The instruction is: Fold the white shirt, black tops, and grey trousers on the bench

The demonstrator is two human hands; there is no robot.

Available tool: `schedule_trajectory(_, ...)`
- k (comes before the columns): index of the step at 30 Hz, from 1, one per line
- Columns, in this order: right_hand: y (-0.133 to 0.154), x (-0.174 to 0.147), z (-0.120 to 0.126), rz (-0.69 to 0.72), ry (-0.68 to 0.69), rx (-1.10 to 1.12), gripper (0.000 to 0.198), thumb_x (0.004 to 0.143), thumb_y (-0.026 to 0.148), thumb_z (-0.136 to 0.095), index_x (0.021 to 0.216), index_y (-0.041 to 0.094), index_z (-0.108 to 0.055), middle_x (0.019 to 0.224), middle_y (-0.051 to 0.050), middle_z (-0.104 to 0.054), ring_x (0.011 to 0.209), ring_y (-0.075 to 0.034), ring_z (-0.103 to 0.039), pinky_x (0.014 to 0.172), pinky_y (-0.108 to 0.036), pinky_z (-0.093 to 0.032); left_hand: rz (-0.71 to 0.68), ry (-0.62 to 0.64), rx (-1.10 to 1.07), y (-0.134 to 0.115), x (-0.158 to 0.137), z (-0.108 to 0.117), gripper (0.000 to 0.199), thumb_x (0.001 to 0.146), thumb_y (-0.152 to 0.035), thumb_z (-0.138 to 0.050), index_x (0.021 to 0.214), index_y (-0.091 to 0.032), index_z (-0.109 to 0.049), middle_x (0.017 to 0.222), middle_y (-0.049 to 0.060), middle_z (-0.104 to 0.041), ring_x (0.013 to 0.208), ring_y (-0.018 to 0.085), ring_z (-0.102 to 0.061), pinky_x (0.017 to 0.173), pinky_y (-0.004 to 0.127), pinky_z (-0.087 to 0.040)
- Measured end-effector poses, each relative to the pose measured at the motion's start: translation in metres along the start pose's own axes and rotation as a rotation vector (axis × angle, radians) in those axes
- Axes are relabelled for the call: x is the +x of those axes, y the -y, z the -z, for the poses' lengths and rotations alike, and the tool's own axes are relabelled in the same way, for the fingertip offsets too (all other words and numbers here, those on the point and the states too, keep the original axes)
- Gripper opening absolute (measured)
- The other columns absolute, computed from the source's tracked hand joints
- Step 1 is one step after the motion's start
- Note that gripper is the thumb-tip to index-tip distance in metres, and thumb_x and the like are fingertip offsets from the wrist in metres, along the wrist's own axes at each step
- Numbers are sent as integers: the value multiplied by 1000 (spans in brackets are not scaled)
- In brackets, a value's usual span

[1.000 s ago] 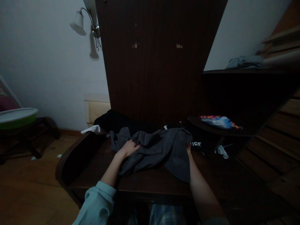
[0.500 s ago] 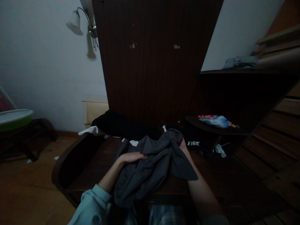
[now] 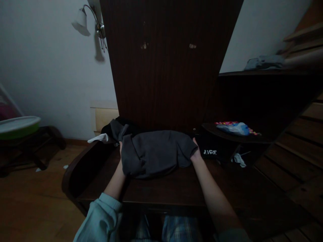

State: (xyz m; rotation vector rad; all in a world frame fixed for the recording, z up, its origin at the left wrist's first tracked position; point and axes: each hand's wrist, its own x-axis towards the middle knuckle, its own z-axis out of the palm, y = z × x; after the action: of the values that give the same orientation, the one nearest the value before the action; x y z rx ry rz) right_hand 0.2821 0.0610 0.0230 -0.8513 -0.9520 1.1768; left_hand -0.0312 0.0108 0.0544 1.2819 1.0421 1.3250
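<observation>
A dark grey garment is stretched sideways between my two hands above the wooden bench top; I cannot make out which kind of garment it is. At its left end my left hand holds the cloth, most of the fingers hidden behind and under it. My right hand grips the right end, with the cloth covering most of its fingers. One grey end of the cloth reaches up at the back left, over black clothing. A white piece of cloth pokes out there, over the bench's curved side.
Behind the bench top rises a tall dark wooden panel. A black item with white lettering lies to the right, below a small shelf bearing a blue-white plastic bag. A green basin stands far left on a stool.
My left hand has moved left from the middle of the garment to its left end. The bunched cloth is now spread wider and lies farther back; its hanging lower part has been drawn up.
</observation>
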Motion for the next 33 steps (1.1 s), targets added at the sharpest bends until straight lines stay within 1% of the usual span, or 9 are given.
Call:
schedule_trajectory(5, -12, -9, -9, 11, -168, -304, 36, 53, 45, -70, 82, 24, -63, 89, -3, -67, 98, -24, -57, 93, -40, -39, 134, 24, -141, -8, 3, 0, 75, 70, -71, -25, 112, -15, -54, 102, 12, -64, 111, 32, -47, 91, 51, -36)
schedule_trajectory(9, -18, -12, -7, -15, 3, -604, 31, 42, 25, -76, 71, 22, -66, 74, -2, -67, 86, -27, -60, 88, -44, -40, 264, 100, -118, -5, -4, 0, 49, 78, -50, -39, 106, -15, -57, 99, 9, -65, 102, 29, -55, 92, 46, -38)
schedule_trajectory(12, -21, -14, -7, -95, 113, -679, 16, 46, 23, -72, 60, 19, -65, 60, -1, -65, 72, -26, -61, 79, -45, -44, 363, 176, -88, -1, -10, -1, 35, 71, -31, -56, 102, -17, -59, 100, 7, -65, 99, 26, -58, 94, 41, -38)
schedule_trajectory(16, -16, -16, -17, -123, 79, -501, 16, 53, 30, -67, 64, 18, -63, 59, 0, -64, 67, -23, -61, 76, -42, -47, 380, 62, -180, -3, -10, 2, 34, 68, -27, -60, 99, -14, -59, 104, 10, -64, 105, 27, -54, 96, 39, -36)
schedule_trajectory(19, -6, -17, -24, -1, 45, -203, 29, 59, 42, -63, 79, 20, -62, 80, -3, -67, 86, -21, -60, 86, -37, -43, 331, -63, -406, -7, -6, 10, 38, 79, -43, -44, 103, -16, -57, 106, 7, -63, 111, 24, -49, 98, 35, -34)
schedule_trajectory(22, 0, -19, -27, 15, 184, -66, 42, 68, 55, -52, 95, 24, -58, 99, -4, -64, 102, -19, -55, 91, -36, -39, 178, -131, -548, -5, -5, 19, 62, 78, -65, -23, 113, -21, -51, 108, 3, -63, 115, 22, -46, 99, 35, -32)
schedule_trajectory(25, -5, -22, -25, -45, 267, -251, 45, 65, 54, -59, 99, 25, -56, 100, -4, -63, 102, -20, -54, 91, -38, -38, 183, -103, -449, 5, -2, 17, 67, 73, -68, -34, 115, -18, -51, 107, 6, -63, 116, 24, -45, 101, 35, -30)
schedule_trajectory(29, -21, -27, -29, -126, 324, -678, 39, 55, 46, -69, 79, 16, -61, 76, -5, -65, 82, -24, -58, 82, -42, -42, 193, 93, -97, 20, 1, 4, 48, 68, -41, -61, 109, -16, -56, 109, 8, -62, 118, 23, -42, 105, 35, -22)
schedule_trajectory(33, -28, -32, -39, -122, 449, -617, 36, 58, 46, -65, 77, 15, -63, 77, -4, -66, 85, -23, -58, 83, -41, -41, 137, 148, 61, 24, 2, -4, 42, 63, -27, -66, 104, -17, -60, 106, 6, -64, 120, 21, -40, 106, 33, -18)
